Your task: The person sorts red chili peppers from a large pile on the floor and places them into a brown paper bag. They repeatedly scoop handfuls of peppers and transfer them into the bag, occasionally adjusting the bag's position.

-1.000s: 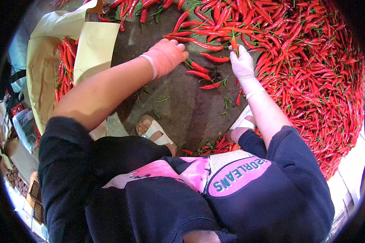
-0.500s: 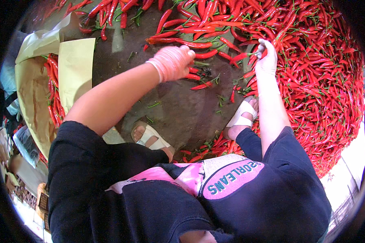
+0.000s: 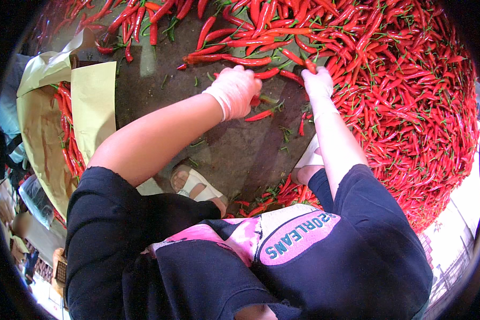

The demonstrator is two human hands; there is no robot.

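Note:
My left hand (image 3: 237, 90), in a thin pale glove, is closed above the dark floor; whatever lies in its fingers is hidden. Bits of red show beside it, and a loose red chili pepper (image 3: 259, 116) lies just below. My right hand (image 3: 319, 84), also gloved, reaches the left edge of the big chili heap (image 3: 410, 117). Its fingers are closed on a red chili pepper (image 3: 309, 65) that sticks up past the fingertips. Between and beyond both hands, several long red chilies (image 3: 250, 60) with green stems lie on the floor.
On the left stands an open brown paper sack (image 3: 42, 144) with a folded-out flap (image 3: 93, 101) and red chilies inside. My sandalled left foot (image 3: 197, 184) rests on the floor (image 3: 234, 160); more chilies lie between my feet. Scattered stems dot the floor.
My right hand has moved left and slightly nearer, closing on a chili at the heap's edge. My left hand has lowered a little toward me. The whole view has shifted slightly.

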